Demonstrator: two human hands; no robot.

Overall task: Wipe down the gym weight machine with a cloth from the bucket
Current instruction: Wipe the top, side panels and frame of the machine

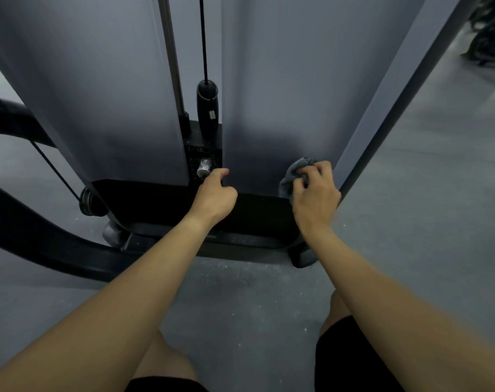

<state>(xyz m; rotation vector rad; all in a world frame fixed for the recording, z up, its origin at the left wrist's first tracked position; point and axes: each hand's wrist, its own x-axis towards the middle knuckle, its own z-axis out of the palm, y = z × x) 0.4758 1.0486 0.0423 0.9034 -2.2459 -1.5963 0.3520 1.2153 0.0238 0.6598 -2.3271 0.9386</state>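
Observation:
The weight machine point(274, 80) rises in front of me, with two tall grey shrouds and a slot between them. My right hand point(315, 198) grips a bunched grey cloth point(293, 174) against the lower end of the right shroud, close to its right edge. My left hand point(216, 195) has its fingers curled round the inner edge of that shroud at the slot, just below the silver selector pin point(204, 168). No bucket is in view.
A black cable point(203, 38) and a steel guide rod point(171, 52) run up the slot. The black base frame point(56, 250) curves off to the left, with a pulley point(88, 201) on it. My knees are at the bottom edge, over grey floor point(240, 306). Dark equipment point(489, 32) stands far right.

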